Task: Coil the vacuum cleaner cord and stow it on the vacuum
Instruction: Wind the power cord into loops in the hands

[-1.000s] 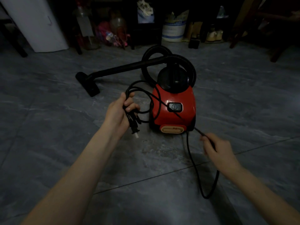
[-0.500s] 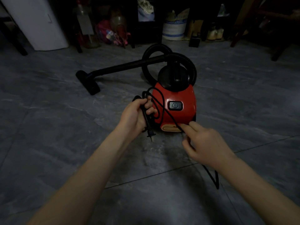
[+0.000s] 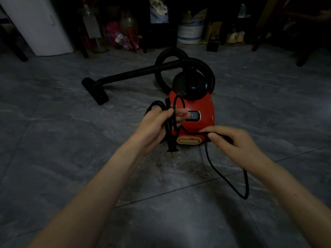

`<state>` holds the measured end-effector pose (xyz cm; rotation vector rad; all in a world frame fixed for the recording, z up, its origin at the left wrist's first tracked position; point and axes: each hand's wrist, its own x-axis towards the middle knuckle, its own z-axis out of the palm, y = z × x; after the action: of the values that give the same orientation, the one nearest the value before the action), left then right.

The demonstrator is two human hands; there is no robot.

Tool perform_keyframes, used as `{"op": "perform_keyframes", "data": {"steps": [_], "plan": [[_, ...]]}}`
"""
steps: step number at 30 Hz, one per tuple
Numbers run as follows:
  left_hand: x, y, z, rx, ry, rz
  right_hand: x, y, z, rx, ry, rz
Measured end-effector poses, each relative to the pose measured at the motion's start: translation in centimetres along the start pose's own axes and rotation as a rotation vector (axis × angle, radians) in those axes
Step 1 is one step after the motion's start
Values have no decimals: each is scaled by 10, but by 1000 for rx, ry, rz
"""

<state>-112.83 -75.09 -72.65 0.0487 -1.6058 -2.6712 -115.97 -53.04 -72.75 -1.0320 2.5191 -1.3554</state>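
Fingers of left hand [image 3: 154, 127] wrap cord [image 3: 211, 165] loops; right hand [image 3: 236, 142] fingers pinch cord.

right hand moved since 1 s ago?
Yes. The right hand came up and left, from the floor beside the vacuum to its front lower corner, pinching the cord.

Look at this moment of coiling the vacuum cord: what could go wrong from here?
The coils in the left hand look loosely bunched, so a loop may slip off. The plug dangles below that hand and could snag the next turn. A slack loop of cord trails on the floor behind the right hand and may kink.
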Motion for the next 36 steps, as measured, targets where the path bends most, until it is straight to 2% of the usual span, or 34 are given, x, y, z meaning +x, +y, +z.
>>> {"op": "perform_keyframes", "data": {"steps": [6, 12, 16, 18, 22, 25, 29, 34, 36], "plan": [[-5, -10, 14, 8, -127, -68, 3, -16, -3, 257, -85, 65], [-10, -24, 30, 77, -192, -118, 6, -23, 4, 457, 55, -2], [-12, -24, 28, 10, -233, -184, 12, -15, 9, -15, 393, -173], [-14, -24, 25, 24, -229, -225, 14, -12, 9, -71, 500, -171], [-15, -26, 23, 201, -287, -219, 16, -7, 10, -108, 592, -139], [-15, -26, 25, 152, -370, -240, 18, -3, 10, -131, 628, -119], [-15, -24, 24, 179, -423, -222, 19, 2, 9, -124, 601, -89], [-4, -27, 8, 300, -184, -73, 2, 8, 17, -54, 363, -68], [1, -27, 1, 321, -108, -3, -3, 9, 21, 44, 265, -32]]}}
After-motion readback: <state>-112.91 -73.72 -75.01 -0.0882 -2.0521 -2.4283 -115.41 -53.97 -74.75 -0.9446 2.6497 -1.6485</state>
